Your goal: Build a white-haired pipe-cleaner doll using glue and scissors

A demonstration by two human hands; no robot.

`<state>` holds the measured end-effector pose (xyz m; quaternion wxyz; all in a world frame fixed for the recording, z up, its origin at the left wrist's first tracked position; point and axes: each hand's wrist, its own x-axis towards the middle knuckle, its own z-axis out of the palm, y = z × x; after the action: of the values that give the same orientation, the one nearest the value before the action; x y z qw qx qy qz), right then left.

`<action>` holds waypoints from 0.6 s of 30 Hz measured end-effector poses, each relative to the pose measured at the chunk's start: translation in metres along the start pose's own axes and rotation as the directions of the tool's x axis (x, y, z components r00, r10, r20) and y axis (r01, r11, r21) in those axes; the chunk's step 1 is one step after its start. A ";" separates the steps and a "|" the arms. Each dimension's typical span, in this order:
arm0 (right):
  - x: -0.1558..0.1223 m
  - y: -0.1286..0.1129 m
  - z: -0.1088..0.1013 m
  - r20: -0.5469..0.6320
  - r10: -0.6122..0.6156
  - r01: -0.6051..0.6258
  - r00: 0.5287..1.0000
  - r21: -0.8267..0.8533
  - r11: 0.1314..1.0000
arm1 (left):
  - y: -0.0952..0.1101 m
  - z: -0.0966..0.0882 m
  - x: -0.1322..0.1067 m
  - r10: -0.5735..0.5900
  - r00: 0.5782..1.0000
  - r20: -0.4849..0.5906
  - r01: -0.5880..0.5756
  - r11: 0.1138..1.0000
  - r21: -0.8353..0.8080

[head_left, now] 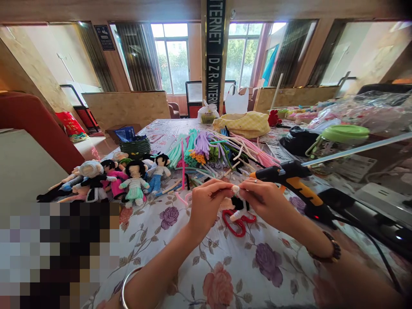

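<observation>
Fingertips of my left hand (209, 204) and my right hand (268, 198) are pinched close together over the table. Between them shows a small white fuzzy piece of pipe cleaner (236, 189). Just under the fingers is a partly hidden pipe-cleaner doll (238, 203) in black, white and peach; whether it is joined to the white piece I cannot tell. Red-handled scissors (234, 227) lie on the cloth below, their blades hidden. Beyond my right hand a black and orange glue gun (298, 182) holds a long clear glue stick (354, 149).
Finished fuzzy dolls (133, 182) are heaped at the left. Bundles of coloured pipe cleaners (206, 148) spread across the middle. At the right stand a green-lidded jar (343, 139) and a black power strip (350, 210) with a cable. A floral tablecloth (193, 274) covers the table.
</observation>
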<state>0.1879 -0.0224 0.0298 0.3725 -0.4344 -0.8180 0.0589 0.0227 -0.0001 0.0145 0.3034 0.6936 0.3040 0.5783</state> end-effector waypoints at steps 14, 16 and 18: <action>-0.001 0.003 0.003 -0.032 -0.028 0.026 0.999 -0.040 0.999 | 0.000 0.003 -0.001 -0.077 0.997 0.011 0.077 0.997 -0.025; -0.001 0.004 0.003 -0.037 -0.029 0.028 0.999 -0.044 0.999 | 0.000 0.002 -0.001 -0.077 0.997 0.022 0.077 0.997 -0.021; -0.001 0.004 0.003 -0.035 -0.029 0.027 0.999 -0.046 0.999 | 0.000 0.002 -0.001 -0.085 0.996 0.032 0.086 0.996 -0.027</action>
<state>0.1888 -0.0202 0.0254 0.3779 -0.4322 -0.8183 0.0274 0.0241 -0.0014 0.0139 0.3423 0.6843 0.3204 0.5586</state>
